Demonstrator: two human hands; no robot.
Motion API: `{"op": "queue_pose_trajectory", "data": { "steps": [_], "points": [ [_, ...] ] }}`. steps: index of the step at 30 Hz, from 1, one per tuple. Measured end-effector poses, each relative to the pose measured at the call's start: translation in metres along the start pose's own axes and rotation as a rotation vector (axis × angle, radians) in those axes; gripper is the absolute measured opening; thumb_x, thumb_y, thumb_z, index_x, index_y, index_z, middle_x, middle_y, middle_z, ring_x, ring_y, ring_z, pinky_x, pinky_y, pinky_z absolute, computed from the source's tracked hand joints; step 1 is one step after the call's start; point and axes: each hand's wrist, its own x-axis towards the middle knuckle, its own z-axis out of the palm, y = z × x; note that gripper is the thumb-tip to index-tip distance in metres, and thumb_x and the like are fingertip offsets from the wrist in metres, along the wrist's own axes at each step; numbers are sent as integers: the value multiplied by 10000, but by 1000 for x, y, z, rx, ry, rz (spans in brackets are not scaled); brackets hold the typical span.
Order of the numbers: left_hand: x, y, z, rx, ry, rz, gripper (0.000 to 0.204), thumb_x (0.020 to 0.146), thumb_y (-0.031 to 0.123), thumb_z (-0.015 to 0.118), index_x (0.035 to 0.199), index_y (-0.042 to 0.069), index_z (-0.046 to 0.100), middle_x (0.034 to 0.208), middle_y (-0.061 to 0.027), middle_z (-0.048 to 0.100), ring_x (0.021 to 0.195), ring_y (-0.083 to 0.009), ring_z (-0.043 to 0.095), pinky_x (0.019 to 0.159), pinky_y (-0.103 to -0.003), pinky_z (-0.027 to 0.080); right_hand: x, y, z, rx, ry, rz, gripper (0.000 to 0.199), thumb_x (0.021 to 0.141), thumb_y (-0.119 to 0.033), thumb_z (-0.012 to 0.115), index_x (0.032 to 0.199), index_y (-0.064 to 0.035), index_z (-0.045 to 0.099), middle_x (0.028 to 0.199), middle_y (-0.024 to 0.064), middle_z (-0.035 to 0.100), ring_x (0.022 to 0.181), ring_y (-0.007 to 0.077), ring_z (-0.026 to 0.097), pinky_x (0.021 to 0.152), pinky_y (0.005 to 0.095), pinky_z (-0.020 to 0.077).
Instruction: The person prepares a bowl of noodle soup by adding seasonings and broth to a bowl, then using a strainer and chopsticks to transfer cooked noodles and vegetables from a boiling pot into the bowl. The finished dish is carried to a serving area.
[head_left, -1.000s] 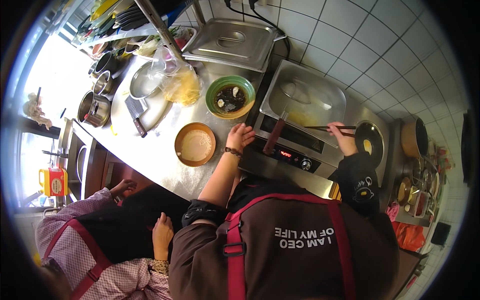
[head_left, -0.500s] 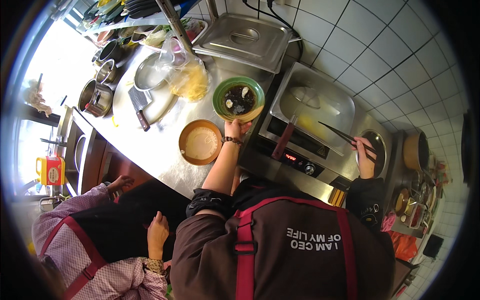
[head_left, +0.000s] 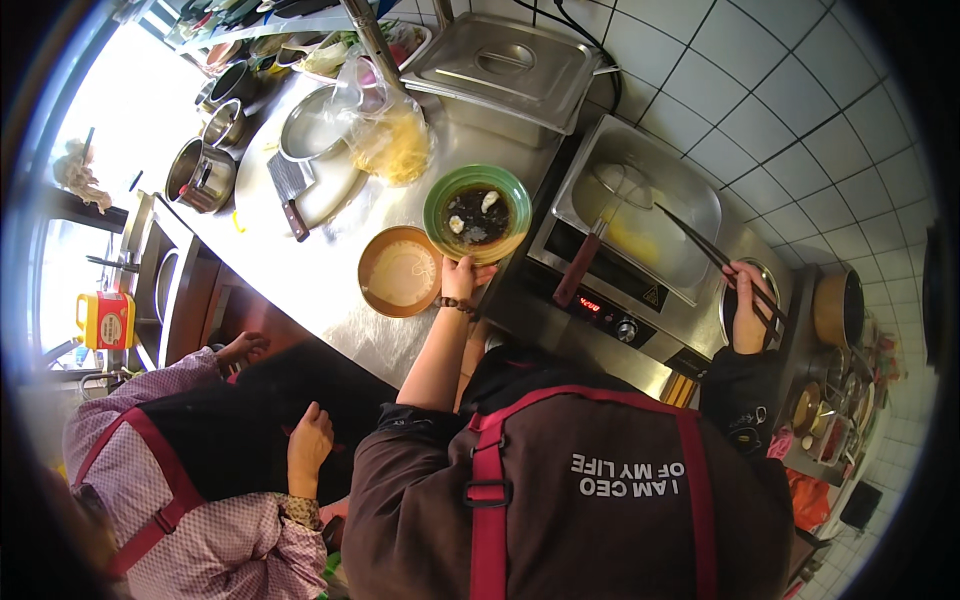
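Observation:
My left hand [head_left: 465, 272] grips the near rim of a green bowl [head_left: 433, 213], which holds dark liquid and a few pale pieces. Beside it on the steel counter, to the left, sits a brown bowl [head_left: 368, 285] with a little pale residue inside. My right hand [head_left: 748, 305] is closed around a pair of long dark chopsticks [head_left: 700, 245], their tips above the rectangular steel cooking tank [head_left: 708, 205]. In the tank, a wire strainer [head_left: 622, 183] with a wooden handle rests over cloudy liquid, and something yellow [head_left: 634, 242] lies below it.
Another person [head_left: 215, 480] stands close at my left, hands near the counter edge. A cleaver [head_left: 292, 190] lies on a round white board beside a plastic bag of yellow noodles [head_left: 395, 150]. A lidded steel container [head_left: 505, 75] stands at the back. Several pots [head_left: 200, 178] line the far left.
My right hand has shifted slightly right and the chopstick tips have risen. My left hand and the green bowl stay nearly in place. The whole view has shifted a little.

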Motion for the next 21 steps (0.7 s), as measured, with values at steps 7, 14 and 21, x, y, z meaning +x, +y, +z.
{"op": "queue_pose_trajectory", "data": {
  "steps": [7, 14, 21],
  "points": [
    [-4, -3, -22, 12, -83, 13, 279, 857, 36, 388, 1122, 20, 303, 877, -207, 596, 598, -275, 640, 489, -317, 547, 24, 6, 7, -11, 148, 70, 127, 854, -87, 551, 920, 16, 582, 774, 68, 590, 704, 117, 583, 656, 233, 500],
    [-15, 11, -35, 93, -92, -3, 283, 877, 68, 418, 1148, 51, 338, 898, -174, 598, 606, -254, 640, 492, -291, 547, 43, 76, 33, -301, -147, 229, 199, 849, -233, 559, 857, -40, 604, 677, 24, 575, 550, 97, 543, 496, 232, 442],
    [-35, -9, -61, -305, -105, -201, 512, 893, 480, 388, 1118, 20, 375, 1015, -177, 591, 849, -268, 619, 689, -357, 536, 61, 66, 45, -463, -198, 165, 222, 839, -257, 552, 786, -48, 605, 586, 31, 552, 487, 110, 535, 455, 250, 407]
  ]
}}
